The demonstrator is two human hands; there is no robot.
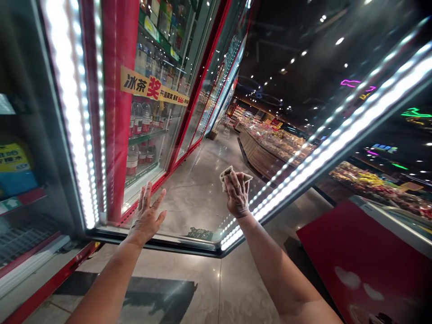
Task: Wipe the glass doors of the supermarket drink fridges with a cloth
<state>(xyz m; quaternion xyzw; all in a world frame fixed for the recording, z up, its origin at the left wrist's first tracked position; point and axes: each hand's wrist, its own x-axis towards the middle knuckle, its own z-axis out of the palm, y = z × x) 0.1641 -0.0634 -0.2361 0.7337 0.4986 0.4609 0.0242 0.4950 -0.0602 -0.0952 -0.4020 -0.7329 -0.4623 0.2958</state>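
Observation:
A glass cooler door (pixel 189 211) stands swung out in front of me, with bright LED strips along both sides and a dark frame. My left hand (pixel 147 216) is at the lower left of the pane, fingers spread, holding nothing; it seems to rest against the glass. Further right, my right hand (pixel 238 193) presses a crumpled, pale cloth (pixel 227 173) to the pane near the right LED strip. Its fingers lie over the cloth and hide part of it. A yellow sticker strip (pixel 155 87) with Chinese lettering shows above my left hand.
Red-framed coolers with bottles (pixel 138 118) run along the left. At far left is the open cooler's wire shelf (pixel 27 247). A red chest-like case (pixel 354 256) stands at lower right. Produce displays (pixel 270 139) lie beyond the glass, over a shiny tiled floor (pixel 202 279).

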